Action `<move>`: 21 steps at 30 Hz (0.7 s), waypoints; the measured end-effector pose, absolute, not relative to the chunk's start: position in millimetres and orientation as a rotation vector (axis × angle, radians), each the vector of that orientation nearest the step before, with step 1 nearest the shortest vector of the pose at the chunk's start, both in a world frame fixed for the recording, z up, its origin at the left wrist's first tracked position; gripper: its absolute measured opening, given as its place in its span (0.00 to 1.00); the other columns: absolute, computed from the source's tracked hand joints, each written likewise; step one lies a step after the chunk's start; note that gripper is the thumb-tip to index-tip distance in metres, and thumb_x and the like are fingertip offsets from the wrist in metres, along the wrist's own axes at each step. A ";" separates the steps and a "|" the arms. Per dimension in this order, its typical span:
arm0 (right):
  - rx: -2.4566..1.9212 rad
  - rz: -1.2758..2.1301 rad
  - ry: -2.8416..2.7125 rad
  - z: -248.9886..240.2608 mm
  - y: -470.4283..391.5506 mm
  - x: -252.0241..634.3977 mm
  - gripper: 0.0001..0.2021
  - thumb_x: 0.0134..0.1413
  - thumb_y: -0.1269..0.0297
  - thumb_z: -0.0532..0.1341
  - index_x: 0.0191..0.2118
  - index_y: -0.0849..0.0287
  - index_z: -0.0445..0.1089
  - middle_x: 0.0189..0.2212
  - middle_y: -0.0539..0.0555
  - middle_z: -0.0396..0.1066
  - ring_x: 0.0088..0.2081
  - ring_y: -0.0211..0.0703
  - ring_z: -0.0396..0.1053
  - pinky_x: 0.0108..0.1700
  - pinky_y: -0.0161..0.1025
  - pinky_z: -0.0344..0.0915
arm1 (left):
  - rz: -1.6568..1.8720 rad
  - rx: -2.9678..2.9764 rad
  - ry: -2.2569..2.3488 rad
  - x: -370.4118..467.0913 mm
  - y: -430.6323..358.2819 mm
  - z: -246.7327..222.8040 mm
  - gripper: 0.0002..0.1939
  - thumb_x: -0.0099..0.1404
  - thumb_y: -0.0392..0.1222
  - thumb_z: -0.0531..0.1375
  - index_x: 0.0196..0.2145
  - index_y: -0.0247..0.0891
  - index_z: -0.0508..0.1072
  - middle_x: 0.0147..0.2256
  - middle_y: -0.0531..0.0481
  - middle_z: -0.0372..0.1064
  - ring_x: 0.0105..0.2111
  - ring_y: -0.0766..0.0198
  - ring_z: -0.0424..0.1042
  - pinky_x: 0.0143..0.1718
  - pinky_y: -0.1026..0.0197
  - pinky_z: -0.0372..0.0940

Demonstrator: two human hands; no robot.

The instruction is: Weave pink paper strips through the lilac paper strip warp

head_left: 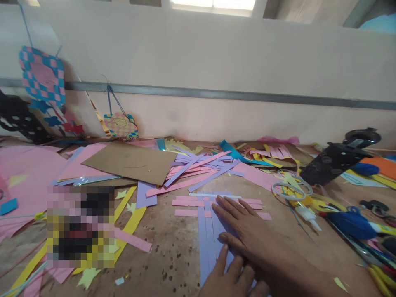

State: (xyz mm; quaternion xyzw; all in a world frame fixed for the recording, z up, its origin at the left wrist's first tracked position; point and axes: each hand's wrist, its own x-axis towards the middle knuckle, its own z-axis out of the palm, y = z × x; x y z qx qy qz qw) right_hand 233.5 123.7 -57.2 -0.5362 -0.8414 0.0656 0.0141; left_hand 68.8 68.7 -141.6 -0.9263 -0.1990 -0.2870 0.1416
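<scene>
Lateral room lies between the yellow strips (133, 225) and the paper weave (202, 235), flat on the table (182, 251). Loose strips (198, 170) border its far edge. The weave should handle as light, flexible, easily creased; hold by outer strip ends. Left hand (232, 280): fingers bent; grip cannot be determined. Right hand (244, 222): extended flat over weave. Bottle (309, 216) limits rightward travel.
</scene>
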 end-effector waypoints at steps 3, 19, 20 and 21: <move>-1.678 0.247 -2.645 -52.2 116.1 244.7 0.33 0.72 0.49 0.57 0.76 0.43 0.49 0.76 0.51 0.45 0.75 0.57 0.46 0.73 0.65 0.46 | -0.890 -2.660 -0.532 66.1 71.2 -140.0 0.15 0.80 0.49 0.53 0.53 0.48 0.78 0.50 0.51 0.80 0.51 0.51 0.75 0.58 0.43 0.66; -1.844 0.545 -2.538 -29.6 104.0 246.7 0.35 0.69 0.49 0.58 0.76 0.51 0.51 0.76 0.54 0.45 0.76 0.58 0.45 0.74 0.65 0.45 | -1.016 -2.475 -0.514 65.4 76.6 -141.2 0.14 0.80 0.45 0.53 0.54 0.48 0.76 0.48 0.54 0.79 0.52 0.55 0.75 0.64 0.44 0.58; -1.846 0.552 -2.535 -30.1 104.0 247.2 0.35 0.69 0.49 0.58 0.76 0.51 0.51 0.76 0.54 0.45 0.76 0.58 0.45 0.74 0.65 0.44 | -0.963 -2.491 -0.496 64.0 76.8 -141.7 0.15 0.80 0.45 0.53 0.56 0.48 0.76 0.50 0.53 0.79 0.52 0.54 0.75 0.63 0.45 0.60; -1.845 0.556 -2.535 -30.7 104.2 248.0 0.35 0.70 0.49 0.58 0.76 0.51 0.51 0.76 0.54 0.44 0.76 0.58 0.44 0.74 0.65 0.44 | -0.917 -2.505 -0.484 62.7 76.9 -141.8 0.15 0.80 0.46 0.53 0.58 0.48 0.75 0.51 0.52 0.79 0.53 0.53 0.75 0.62 0.45 0.62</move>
